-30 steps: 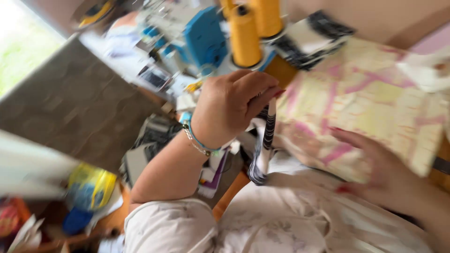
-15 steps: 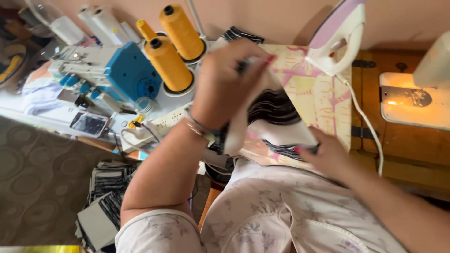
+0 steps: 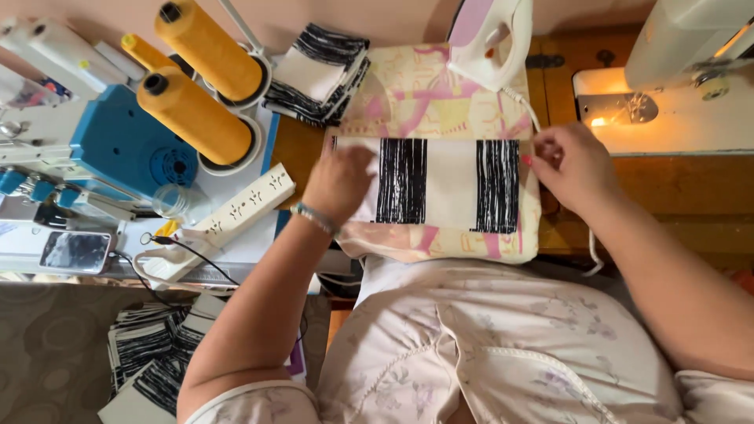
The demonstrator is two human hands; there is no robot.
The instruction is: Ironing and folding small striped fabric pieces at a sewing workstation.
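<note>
A white cloth piece with black striped bands [image 3: 440,184] lies flat on a pink and yellow patterned ironing pad [image 3: 440,102]. My left hand [image 3: 339,182] presses palm down on the cloth's left end, fingers together. My right hand [image 3: 569,165] pinches the cloth's right edge between thumb and fingers. A bracelet is on my left wrist. A white and pink iron [image 3: 491,39] stands upright at the pad's far edge, just beyond my right hand.
A stack of similar striped pieces [image 3: 318,74] sits behind the pad. Yellow thread cones [image 3: 196,118] stand on a blue and white overlock machine [image 3: 118,145] at left, beside a power strip [image 3: 236,212] and a phone [image 3: 75,251]. A lit sewing machine [image 3: 675,78] is right. More striped pieces [image 3: 149,353] lie on the floor.
The cloth was held up folded in both hands; now it is spread flat on the pad, with my left hand pressing one end and my right at the other edge.
</note>
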